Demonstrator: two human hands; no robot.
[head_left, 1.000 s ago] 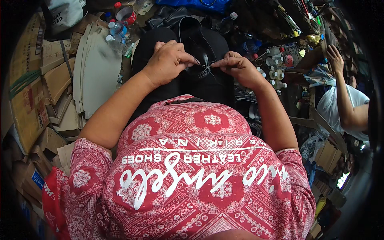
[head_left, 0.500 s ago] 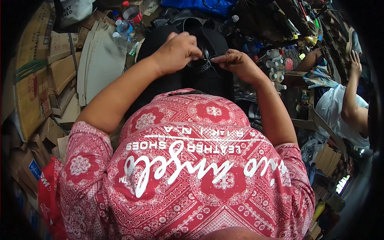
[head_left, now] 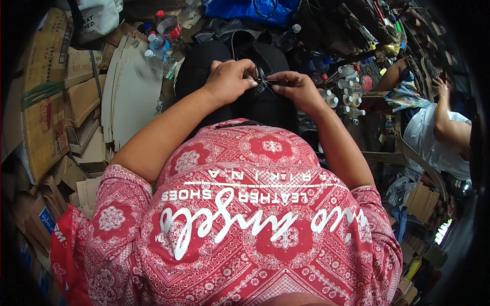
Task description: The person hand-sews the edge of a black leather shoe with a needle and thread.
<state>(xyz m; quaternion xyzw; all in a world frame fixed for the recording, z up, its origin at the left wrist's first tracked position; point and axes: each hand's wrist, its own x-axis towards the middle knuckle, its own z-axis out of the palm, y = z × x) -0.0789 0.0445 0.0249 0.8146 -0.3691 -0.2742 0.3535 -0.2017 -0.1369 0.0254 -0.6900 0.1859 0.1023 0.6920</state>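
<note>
A small black strap piece (head_left: 261, 85) is pinched over the lap.

Head view: it is held between the closed fingertips of the left hand (head_left: 230, 80) and right hand (head_left: 296, 87), against a black bag (head_left: 265, 53). The piece could be dropped if either pinch is loosened.

Single head view, looking steeply down, close over chest and lap.
</note>
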